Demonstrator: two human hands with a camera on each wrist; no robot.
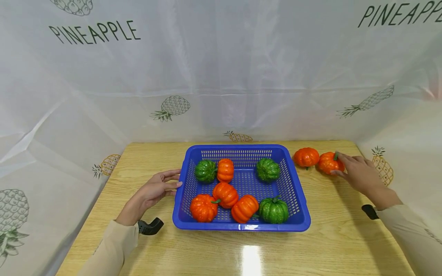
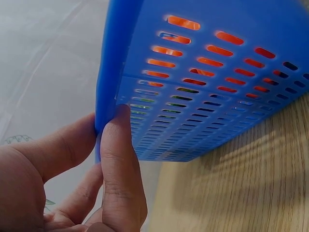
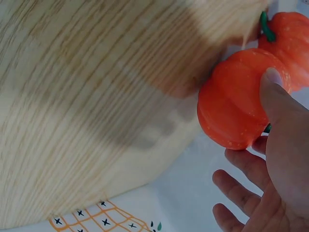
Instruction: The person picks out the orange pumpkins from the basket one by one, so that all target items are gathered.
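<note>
A blue plastic basket point(image 1: 241, 227) with slotted walls stands on the wooden table. Inside it lie several orange pumpkins, among them one at the front left point(image 1: 203, 208), and three green pumpkins, one of them at the front right point(image 1: 273, 210). My left hand point(image 1: 160, 188) pinches the basket's left rim point(image 2: 113, 63) between thumb and fingers. To the right of the basket, my right hand point(image 1: 357, 172) holds an orange pumpkin point(image 3: 236, 99) between thumb and index finger, its other fingers spread apart. Another orange pumpkin point(image 1: 306, 157) sits just left of the held one, near the basket's right rim.
The wooden table point(image 1: 331, 230) extends in front of the basket and on both sides. White sheeting with pineapple prints point(image 1: 221, 76) hangs behind the table and along its left and right sides. A black wrist strap point(image 1: 150, 226) shows beside the left sleeve.
</note>
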